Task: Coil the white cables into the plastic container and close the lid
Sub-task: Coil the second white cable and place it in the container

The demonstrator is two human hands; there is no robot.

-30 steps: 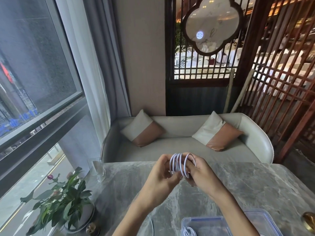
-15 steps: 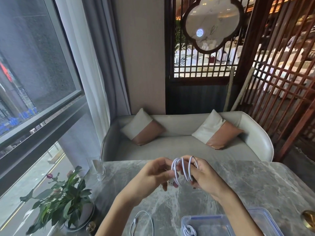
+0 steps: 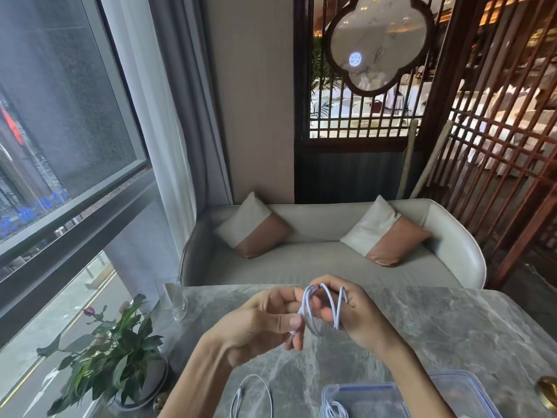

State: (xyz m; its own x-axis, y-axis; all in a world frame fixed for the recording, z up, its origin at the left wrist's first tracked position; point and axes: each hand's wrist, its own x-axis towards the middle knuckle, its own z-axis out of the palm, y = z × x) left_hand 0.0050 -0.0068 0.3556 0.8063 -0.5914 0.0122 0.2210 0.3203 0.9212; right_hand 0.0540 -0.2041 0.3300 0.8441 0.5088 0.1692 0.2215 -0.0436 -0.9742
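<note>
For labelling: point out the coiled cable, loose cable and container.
coiled cable [image 3: 340, 309]: head view, rightmost loop
loose cable [image 3: 253, 376]: head view, top of loop
container [image 3: 358, 386]: head view, far rim
</note>
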